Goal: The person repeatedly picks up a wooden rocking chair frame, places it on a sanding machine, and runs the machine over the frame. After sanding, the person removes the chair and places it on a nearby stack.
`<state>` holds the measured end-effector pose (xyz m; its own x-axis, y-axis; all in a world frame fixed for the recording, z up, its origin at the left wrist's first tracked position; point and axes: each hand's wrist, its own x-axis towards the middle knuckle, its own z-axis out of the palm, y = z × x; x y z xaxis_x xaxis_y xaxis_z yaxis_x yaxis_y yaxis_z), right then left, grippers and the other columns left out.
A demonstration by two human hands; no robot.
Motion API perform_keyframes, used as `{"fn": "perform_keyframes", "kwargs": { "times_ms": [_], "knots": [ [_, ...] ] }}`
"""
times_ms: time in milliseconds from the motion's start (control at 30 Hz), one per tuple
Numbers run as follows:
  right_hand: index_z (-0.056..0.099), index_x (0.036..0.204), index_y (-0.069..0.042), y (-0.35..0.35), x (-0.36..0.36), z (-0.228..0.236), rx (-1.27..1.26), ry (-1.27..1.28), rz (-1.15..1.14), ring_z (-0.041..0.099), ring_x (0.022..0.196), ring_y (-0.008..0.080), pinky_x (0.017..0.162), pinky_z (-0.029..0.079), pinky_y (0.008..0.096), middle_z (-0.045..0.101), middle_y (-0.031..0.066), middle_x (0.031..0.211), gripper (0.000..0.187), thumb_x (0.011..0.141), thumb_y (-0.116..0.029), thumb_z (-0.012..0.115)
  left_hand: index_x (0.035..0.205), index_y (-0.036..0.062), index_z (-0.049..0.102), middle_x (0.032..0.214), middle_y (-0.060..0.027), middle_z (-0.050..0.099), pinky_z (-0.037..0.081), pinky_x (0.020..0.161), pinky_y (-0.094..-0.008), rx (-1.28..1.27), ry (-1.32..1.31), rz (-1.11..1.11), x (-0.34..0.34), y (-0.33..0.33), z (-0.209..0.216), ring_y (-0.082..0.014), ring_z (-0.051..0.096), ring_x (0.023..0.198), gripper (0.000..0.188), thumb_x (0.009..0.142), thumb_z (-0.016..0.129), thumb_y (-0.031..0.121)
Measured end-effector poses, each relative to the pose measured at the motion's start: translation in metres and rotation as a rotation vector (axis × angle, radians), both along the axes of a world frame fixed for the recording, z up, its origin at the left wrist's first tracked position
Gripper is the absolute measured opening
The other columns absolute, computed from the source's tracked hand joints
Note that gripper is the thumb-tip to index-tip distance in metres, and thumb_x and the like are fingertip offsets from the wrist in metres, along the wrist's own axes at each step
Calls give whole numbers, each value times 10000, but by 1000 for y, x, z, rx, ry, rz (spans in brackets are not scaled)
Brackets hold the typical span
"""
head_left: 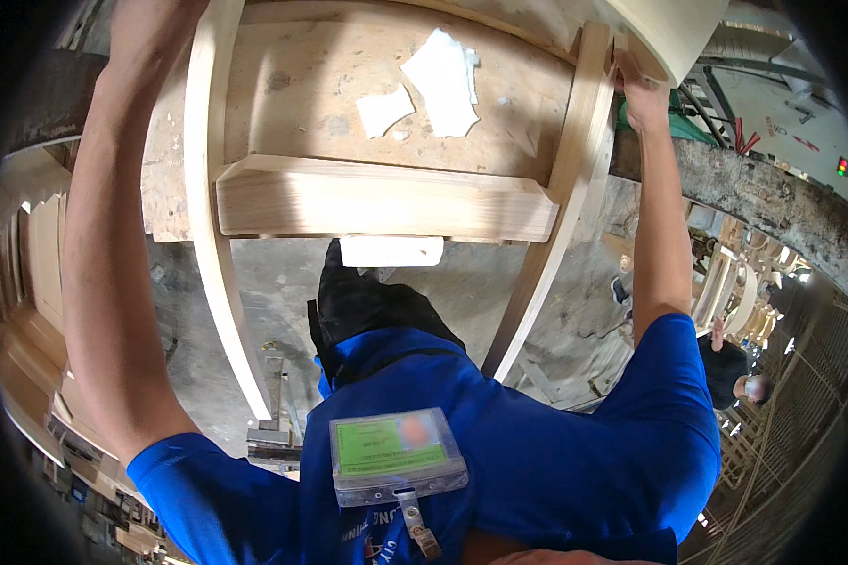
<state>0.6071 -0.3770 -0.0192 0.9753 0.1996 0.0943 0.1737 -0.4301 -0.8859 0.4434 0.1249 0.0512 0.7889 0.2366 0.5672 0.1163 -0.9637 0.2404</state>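
Note:
A pale, unfinished wooden chair frame (386, 200) fills the middle, with a broad crossrail between two long curved legs. At the upper right my right hand (643, 94) is closed at the top of the right leg, beneath a curved pale wooden panel (674, 33); its fingers are partly hidden. My left arm reaches up beside the left leg, and only the base of my left hand (160, 17) shows at the top edge, its fingers out of sight.
The frame rests on a worn wooden worktable (292, 104) with torn white foam sheets (443, 85) on it. A white block (391, 251) sits below the crossrail. Stacked wooden parts (33, 330) stand left; another person (725, 367) is far right. A dark beam (744, 188) runs along the right.

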Motion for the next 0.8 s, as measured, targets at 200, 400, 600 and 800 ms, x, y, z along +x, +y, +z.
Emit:
{"fn": "perform_keyframes", "kwargs": {
  "times_ms": [200, 400, 600, 800],
  "knots": [
    [657, 914, -47, 3, -3, -8, -8, -67, -59, 563, 672, 105, 555, 457, 294, 612, 6, 792, 64, 947, -59, 711, 1217, 16, 563, 925, -311, 698, 542, 776, -590, 3, 168, 169, 11, 9, -5, -503, 681, 896, 315, 937, 497, 143],
    [674, 1053, 20, -8, 13, -3, -325, -85, -22, 622, 782, 140, 661, 501, 310, 698, 69, 939, 233, 918, -160, 736, 1253, 51, 552, 921, -300, 703, 549, 750, -594, -53, 85, 118, 19, 7, -7, -496, 690, 873, 340, 929, 502, 142],
    [596, 1388, -4, -37, -27, 115, -660, -325, -138, 652, 1138, 230, 940, 536, 352, 634, 130, 1350, 425, 996, -164, 571, 1295, 112, 523, 914, -254, 722, 561, 702, -591, 3, 236, 213, 9, 12, -1, -456, 717, 820, 383, 914, 538, 150],
    [578, 1399, -96, 25, 14, 129, -449, -836, -258, 512, 1344, 367, 1077, 458, 488, 523, 176, 1483, 453, 983, -248, 670, 1402, 154, 518, 1093, -246, 711, 564, 816, -571, -19, 207, 140, 1, 27, -15, -489, 683, 965, 465, 976, 583, 329]
  ]
}}
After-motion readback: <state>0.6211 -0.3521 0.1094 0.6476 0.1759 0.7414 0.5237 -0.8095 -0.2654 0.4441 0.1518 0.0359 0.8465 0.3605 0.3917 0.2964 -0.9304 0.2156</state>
